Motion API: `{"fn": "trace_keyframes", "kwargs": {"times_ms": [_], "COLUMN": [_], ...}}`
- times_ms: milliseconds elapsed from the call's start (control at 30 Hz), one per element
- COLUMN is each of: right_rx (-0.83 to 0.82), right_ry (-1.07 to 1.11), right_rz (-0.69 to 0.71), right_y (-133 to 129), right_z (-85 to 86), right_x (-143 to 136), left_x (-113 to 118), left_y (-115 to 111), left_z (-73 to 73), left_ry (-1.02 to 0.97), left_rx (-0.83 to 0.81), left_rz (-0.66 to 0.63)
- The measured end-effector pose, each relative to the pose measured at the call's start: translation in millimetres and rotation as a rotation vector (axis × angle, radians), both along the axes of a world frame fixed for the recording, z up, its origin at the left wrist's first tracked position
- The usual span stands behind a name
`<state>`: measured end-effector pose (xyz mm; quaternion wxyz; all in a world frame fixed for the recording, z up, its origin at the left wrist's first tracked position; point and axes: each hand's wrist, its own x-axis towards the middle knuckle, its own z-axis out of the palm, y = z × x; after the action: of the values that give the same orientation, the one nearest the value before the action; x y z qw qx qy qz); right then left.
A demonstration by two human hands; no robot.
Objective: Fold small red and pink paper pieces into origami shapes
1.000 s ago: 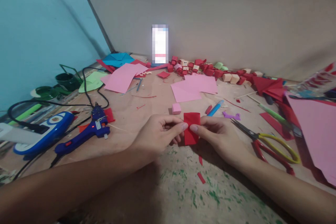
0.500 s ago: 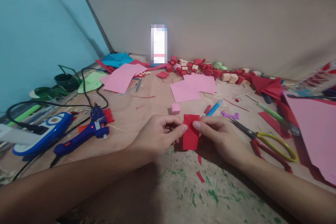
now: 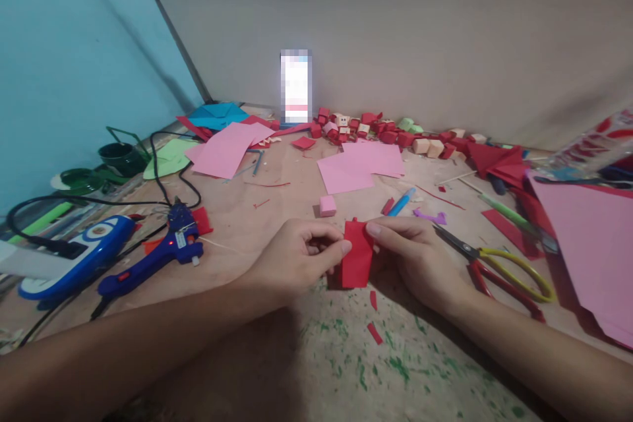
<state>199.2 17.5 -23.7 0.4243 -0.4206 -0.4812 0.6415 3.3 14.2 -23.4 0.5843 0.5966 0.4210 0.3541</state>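
Note:
A small red paper piece (image 3: 357, 260) is held upright between my two hands, above the wooden tabletop. My left hand (image 3: 309, 254) pinches its left edge between thumb and fingers. At the upper right edge my right hand (image 3: 408, 244) grips it, thumb in front and fingers behind. A small red tab sticks up from its top. Just beyond my hands sits a small pink paper cube (image 3: 327, 206). Scissors (image 3: 475, 254) with yellow and red handles lie beside my right hand. Two red paper scraps (image 3: 374, 333) are on the table below the piece.
A blue glue gun (image 3: 158, 257) and a blue-and-white power strip (image 3: 79, 257) with cables lie left. Pink sheets (image 3: 346, 170), a blue pen (image 3: 401, 202) and a purple piece (image 3: 430, 216) are ahead. Several small paper cubes (image 3: 380, 128) and a lit phone (image 3: 295, 86) stand at the back wall.
My right thumb has moved up toward the top corner of the red paper piece, and a small tab now shows at its top. The whole view has shifted slightly.

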Motion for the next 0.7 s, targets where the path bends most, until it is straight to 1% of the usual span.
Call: {"fn": "trace_keyframes", "kwargs": {"times_ms": [167,367,500,600,700], "right_rx": [0.022,-0.012,-0.027,-0.082,-0.125], "right_ry": [-0.018,-0.029,0.003,0.073,0.110], "right_rz": [-0.005,0.111,0.091,0.053,0.086], "right_y": [-0.1,-0.4,-1.4,-5.8,-8.5], "right_z": [-0.2,0.8,0.6,0.2,0.6], "right_x": [0.3,-1.0,-3.4,-7.0,-8.1], "left_x": [0.7,-1.3,-1.9,-1.8,-2.2], "left_y": [-1.1,-2.9,-2.3,-1.6,-1.0], "left_z": [1.9,6.1,5.4,6.1,7.3], "left_ry": [-0.010,-0.021,-0.024,-0.043,-0.090], "left_rx": [0.006,0.010,0.010,-0.004,-0.035], "left_rz": [0.028,0.131,0.161,0.166,0.100]}}
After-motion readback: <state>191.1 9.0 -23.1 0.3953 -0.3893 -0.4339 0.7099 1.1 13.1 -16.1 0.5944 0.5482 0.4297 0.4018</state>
